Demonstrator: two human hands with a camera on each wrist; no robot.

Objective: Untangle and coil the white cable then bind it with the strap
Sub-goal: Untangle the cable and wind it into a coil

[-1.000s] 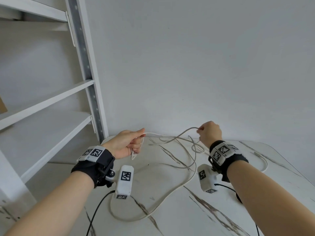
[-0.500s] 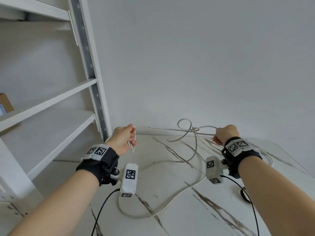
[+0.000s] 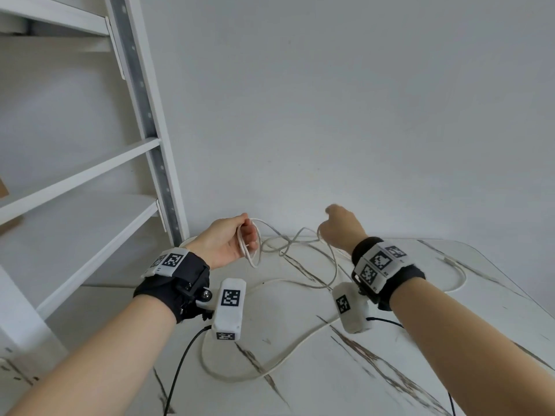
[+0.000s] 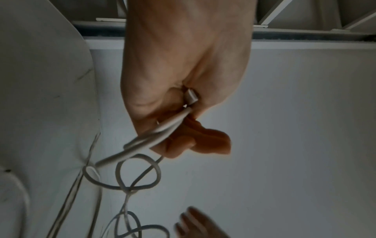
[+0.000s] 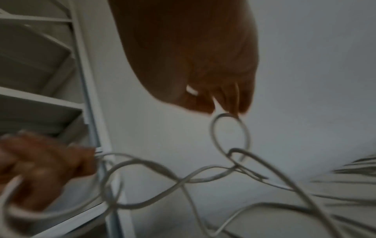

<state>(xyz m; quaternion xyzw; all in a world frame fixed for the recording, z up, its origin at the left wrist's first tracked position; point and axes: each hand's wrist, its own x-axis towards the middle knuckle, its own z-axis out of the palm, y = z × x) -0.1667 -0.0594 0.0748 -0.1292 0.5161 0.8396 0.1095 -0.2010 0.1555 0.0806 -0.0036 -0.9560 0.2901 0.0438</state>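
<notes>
Trailing nearest me, the white cable (image 3: 270, 367) sweeps one slack bend across the desk (image 3: 330, 391), then climbs beyond that bend to a loose knot hanging between my hands. Left hand (image 3: 223, 243) has its fingers curled round a few gathered loops and the plug end. Right hand (image 3: 342, 228), beyond the knot, pinches a small loop in its fingers. It looks light, limp, springy, so I'd grab close beside the crossing and feed slack through, never yank.
</notes>
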